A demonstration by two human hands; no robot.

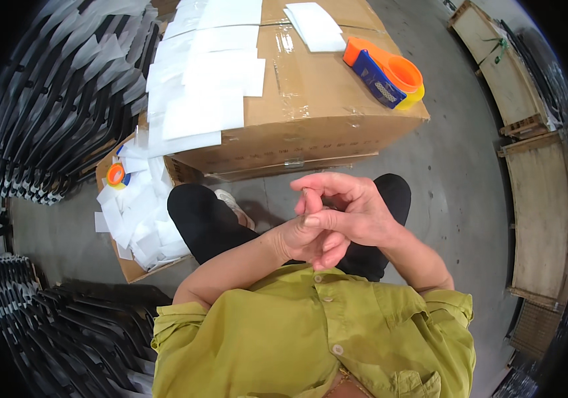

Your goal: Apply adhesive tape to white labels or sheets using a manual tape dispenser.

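Observation:
My two hands are together in front of my lap, above my knees. Fingers of my right hand (360,212) are bent over my left hand (302,240), with thumb and forefinger closing around an upright digit of it, apparently the thumb. The other fingers of my left hand are loosely curled, partly covered by the right. I see no tool in either hand; a tiny dark spot shows at the fingertips, too small to name. Beyond the hands stands a large cardboard box (327,79), bearing white foam sheets (207,109) and an orange, blue and yellow tape dispenser (386,74).
Left of my knees, an open carton (128,268) holds many white sheets (141,215) and another orange-and-blue tape dispenser (117,174). Rows of black curved metal frames (65,113) stand along the left. Wooden crates (539,212) line the right, across the grey floor (453,192).

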